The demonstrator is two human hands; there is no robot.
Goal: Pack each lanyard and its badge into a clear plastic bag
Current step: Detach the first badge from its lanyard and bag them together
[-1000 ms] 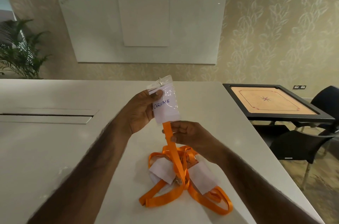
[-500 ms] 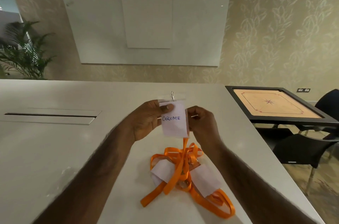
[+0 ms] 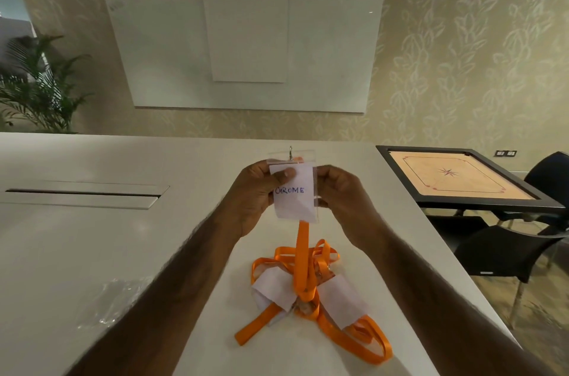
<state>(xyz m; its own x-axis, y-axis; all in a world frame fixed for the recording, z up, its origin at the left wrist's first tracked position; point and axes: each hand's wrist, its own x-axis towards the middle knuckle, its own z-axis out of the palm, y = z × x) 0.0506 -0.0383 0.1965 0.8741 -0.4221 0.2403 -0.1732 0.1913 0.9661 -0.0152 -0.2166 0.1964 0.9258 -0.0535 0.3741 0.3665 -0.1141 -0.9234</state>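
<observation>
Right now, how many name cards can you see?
3. CHROME card: pinched between left hand and right hand. Second card: left in the orange lanyard pile. Third card: its right side. Others may hide underneath.

light: dim, warm, indoor | glare: faint sheen on worktop (image 3: 92, 252), small glint on wall board (image 3: 332, 55) | edges: wide-angle bowing (strongest at corners) | focus: sharp centre, softer periphery

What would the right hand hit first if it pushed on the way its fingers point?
The right hand points left across the CHROME badge it pinches; past that it would likely meet the left hand, though depth is unclear.
</observation>
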